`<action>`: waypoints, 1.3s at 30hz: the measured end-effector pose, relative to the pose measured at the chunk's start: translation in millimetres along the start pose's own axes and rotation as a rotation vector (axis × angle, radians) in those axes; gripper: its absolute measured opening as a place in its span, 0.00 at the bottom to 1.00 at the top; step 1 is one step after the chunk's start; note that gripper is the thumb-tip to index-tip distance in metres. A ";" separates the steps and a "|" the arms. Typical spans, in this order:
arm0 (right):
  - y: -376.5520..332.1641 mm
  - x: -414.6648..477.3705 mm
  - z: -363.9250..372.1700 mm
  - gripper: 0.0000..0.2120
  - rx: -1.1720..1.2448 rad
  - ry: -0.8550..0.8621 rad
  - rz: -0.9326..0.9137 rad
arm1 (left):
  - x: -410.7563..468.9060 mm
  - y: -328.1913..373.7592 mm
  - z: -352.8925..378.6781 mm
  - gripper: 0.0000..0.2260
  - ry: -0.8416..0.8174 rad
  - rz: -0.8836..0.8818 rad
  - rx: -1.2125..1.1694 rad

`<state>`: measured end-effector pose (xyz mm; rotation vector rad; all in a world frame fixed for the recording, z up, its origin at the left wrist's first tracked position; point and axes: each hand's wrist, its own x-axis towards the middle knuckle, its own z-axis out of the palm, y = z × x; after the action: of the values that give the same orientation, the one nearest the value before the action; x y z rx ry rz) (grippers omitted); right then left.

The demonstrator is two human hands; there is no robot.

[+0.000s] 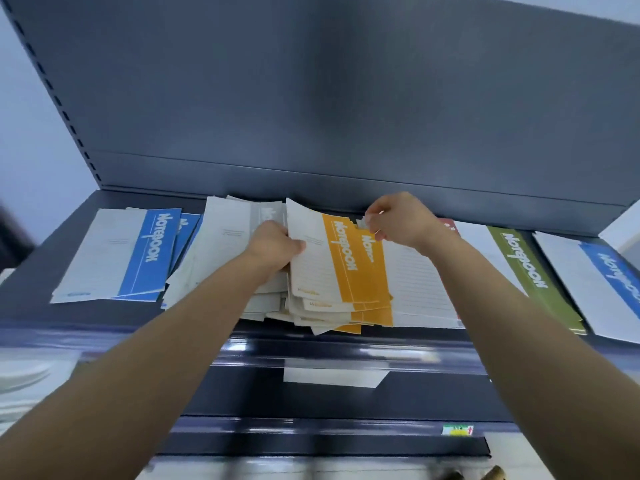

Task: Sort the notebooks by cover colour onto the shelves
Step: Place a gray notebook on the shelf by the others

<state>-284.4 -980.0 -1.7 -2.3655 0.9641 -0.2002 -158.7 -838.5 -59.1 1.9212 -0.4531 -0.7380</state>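
A dark grey metal back panel (311, 98) rises behind a dark grey metal shelf (114, 199), on which paper notebooks lie flat in a row of piles along the back edge.

Near the left edge lies a pile of white-and-blue notebooks (152, 251). Just beside it is a loose heap of white-and-grey notebooks (225, 237). At the middle sits a fanned stack of white-and-orange notebooks (356, 268), its lower corners overhanging the shelf's front edge. To its right lies a white lined notebook cover (419, 289), then a white-and-green notebook (530, 271), and towards the right edge a white-and-blue notebook (616, 278), blurred.

Both bare forearms reach in from the front. The left hand (273, 244) grips the left edge of the top orange notebook, thumb on its white part and fingers curled beneath. The right hand (401, 220) is at the back edge, its fingers (372, 220) pinching a small pale corner at the far end of the orange stack; which notebook that corner belongs to I cannot tell.

A red notebook corner (448, 225) peeks out behind the right wrist. Below the shelf's front edge sits a white label (332, 377).
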 end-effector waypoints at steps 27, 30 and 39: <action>-146.5 -16.3 161.5 0.46 -0.655 -0.319 -0.458 | -11.3 -71.8 -182.0 0.18 0.092 0.304 0.689; -147.5 -19.1 178.2 0.48 -0.709 -0.337 -0.452 | -10.4 -75.7 -187.5 0.18 0.061 0.315 0.695; -155.0 -15.6 167.3 0.30 -0.567 -0.357 -0.368 | 0.1 -85.3 -197.1 0.16 -0.029 0.326 0.719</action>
<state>-146.9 -804.4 -51.9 -2.9428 0.4417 0.4005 -27.6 -668.9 -71.5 2.4015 -1.1368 -0.4090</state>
